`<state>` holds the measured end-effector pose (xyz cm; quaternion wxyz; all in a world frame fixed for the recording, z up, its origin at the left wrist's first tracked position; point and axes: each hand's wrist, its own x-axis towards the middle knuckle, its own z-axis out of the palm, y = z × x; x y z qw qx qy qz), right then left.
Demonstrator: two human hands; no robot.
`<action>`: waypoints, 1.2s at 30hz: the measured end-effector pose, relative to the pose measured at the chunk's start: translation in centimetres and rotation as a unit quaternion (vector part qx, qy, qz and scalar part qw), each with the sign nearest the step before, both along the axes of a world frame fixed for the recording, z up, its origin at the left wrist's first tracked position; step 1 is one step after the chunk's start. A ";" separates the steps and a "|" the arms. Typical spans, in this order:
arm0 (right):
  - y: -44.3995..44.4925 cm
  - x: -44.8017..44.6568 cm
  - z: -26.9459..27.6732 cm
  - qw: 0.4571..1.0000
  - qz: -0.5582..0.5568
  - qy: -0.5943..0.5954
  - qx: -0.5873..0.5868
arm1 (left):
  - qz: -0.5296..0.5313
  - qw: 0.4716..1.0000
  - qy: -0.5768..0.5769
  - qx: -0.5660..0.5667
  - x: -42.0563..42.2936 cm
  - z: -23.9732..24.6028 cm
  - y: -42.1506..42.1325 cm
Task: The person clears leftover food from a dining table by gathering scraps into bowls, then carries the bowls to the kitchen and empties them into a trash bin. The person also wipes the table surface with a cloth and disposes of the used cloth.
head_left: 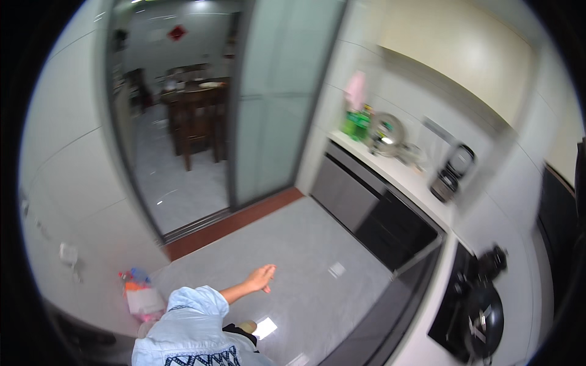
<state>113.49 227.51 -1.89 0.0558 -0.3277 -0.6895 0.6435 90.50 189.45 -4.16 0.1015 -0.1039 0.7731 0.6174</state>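
My left hand [261, 278] reaches out from a light blue sleeve over the grey tiled floor [284, 238]. It holds nothing and touches nothing; its fingers are loosely extended with the thumb spread from them. My right hand is out of view. Beneath the shirt, part of a dark garment and one foot [248, 326] show at the lower middle. Nearest to the arm, on the left against the wall, stands a blurred bundle of plastic bags [144, 302] in white, pink, orange and blue.
A sliding glass door [279, 105] stands partly open onto a room with a wooden table [197, 94] and chairs. Along the right runs a white counter [403, 176] with green bottles [357, 123], a metal lid [387, 135], a black appliance [451, 176] and a wok [486, 320] on a hob.
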 end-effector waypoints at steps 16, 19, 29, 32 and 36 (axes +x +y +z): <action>-46.0 -35.9 -0.6 0.899 0.431 0.039 -0.065 | 0.545 0.826 0.070 0.123 13.0 -0.2 -50.9; -54.0 -43.2 -1.4 0.869 0.487 0.072 -0.049 | 0.527 0.836 0.063 0.143 9.1 1.1 -55.8; -86.5 -68.0 -1.1 0.808 0.566 0.146 -0.075 | 0.573 0.802 0.110 0.131 -8.5 3.8 -76.1; -100.9 -72.7 3.6 0.732 0.671 0.066 -0.101 | 0.626 0.762 0.107 0.130 -11.3 4.8 -81.5; -120.9 -74.5 10.5 0.546 0.821 0.135 -0.095 | 0.685 0.709 0.132 0.106 -12.7 3.4 -88.4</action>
